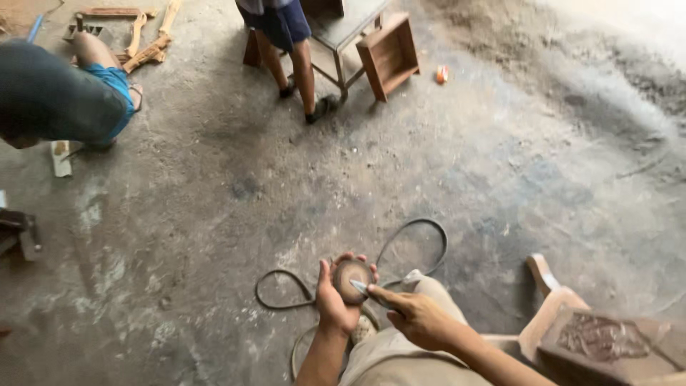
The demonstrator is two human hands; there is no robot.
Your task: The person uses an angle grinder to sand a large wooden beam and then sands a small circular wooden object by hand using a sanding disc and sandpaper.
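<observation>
My left hand (333, 303) grips a round brownish disc (353, 275), held up over the concrete floor with fingers curled around its rim. My right hand (418, 317) holds a thin pointed metal tool (366, 291) whose tip rests on the face of the disc. Both hands are at the bottom centre of the head view, above my knee in beige trousers (389, 350).
A dark looped cable (411, 239) lies on the floor behind my hands. A carved wooden chair piece (597, 336) is at the lower right. One person stands by a metal-legged table (343, 32) and wooden box (389, 53); another person crouches at the upper left near wood pieces (146, 43).
</observation>
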